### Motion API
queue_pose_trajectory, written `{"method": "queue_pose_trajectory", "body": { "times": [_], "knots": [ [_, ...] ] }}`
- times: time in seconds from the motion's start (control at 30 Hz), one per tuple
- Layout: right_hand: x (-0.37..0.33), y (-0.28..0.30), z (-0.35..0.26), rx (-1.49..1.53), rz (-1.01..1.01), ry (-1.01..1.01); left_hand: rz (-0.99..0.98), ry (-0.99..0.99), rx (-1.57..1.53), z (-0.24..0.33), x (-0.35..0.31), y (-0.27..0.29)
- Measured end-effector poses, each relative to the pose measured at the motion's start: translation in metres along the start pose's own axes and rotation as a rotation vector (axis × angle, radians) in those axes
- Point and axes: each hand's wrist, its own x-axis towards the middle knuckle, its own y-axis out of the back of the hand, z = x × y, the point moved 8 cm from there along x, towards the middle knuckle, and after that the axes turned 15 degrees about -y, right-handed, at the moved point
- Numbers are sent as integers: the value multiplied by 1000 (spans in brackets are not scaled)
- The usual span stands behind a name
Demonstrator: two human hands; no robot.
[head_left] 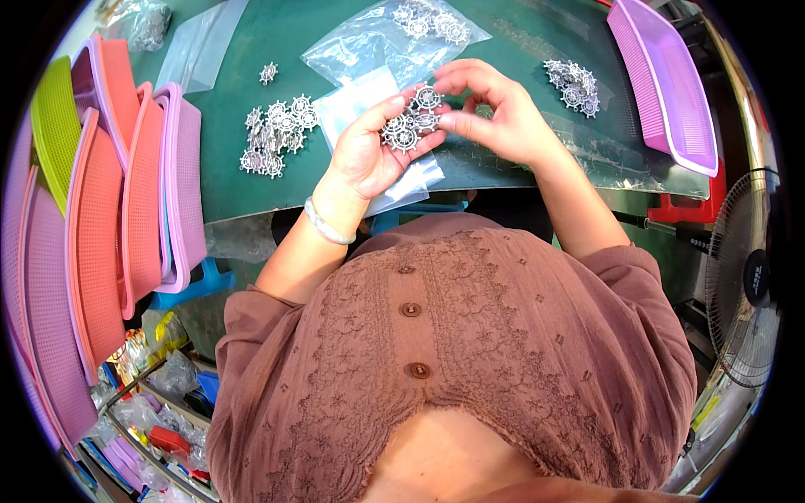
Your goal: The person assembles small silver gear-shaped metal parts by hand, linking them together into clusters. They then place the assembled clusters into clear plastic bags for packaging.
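Note:
Several silver ship's-wheel charms (402, 132) lie in the cupped palm of my left hand (369, 151), whose fingers curl under them and whose thumb rests along their edge. My right hand (499, 113) reaches in from the other side. Its thumb and index finger are spread apart, with the tips at the edge of these charms. Under my left hand lie flat clear plastic bags (360, 96) on the green tabletop (277, 193). To the left sits a pile of the same charms (281, 130), with a single charm (268, 74) beyond it.
A clear bag (344, 59) with more charms lies at the back. Another charm pile (573, 86) is at the right, beside a purple basket (671, 92). Stacked pink, purple and green baskets (101, 251) crowd the left edge. A fan (742, 277) stands at the right.

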Motion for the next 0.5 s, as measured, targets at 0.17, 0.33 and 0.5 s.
{"method": "queue_pose_trajectory", "body": {
  "times": [0.17, 0.33, 0.5],
  "knots": [
    [-17, -12, -27, -375, 114, 324, -28, -4, -6, 0, 0, 1],
    [-25, -19, -39, -546, 202, 426, 16, -37, -16, 2, 2, 8],
    [-37, -28, -40, -678, 239, 582, -30, -34, -70, 3, 1, 4]
  ]
}}
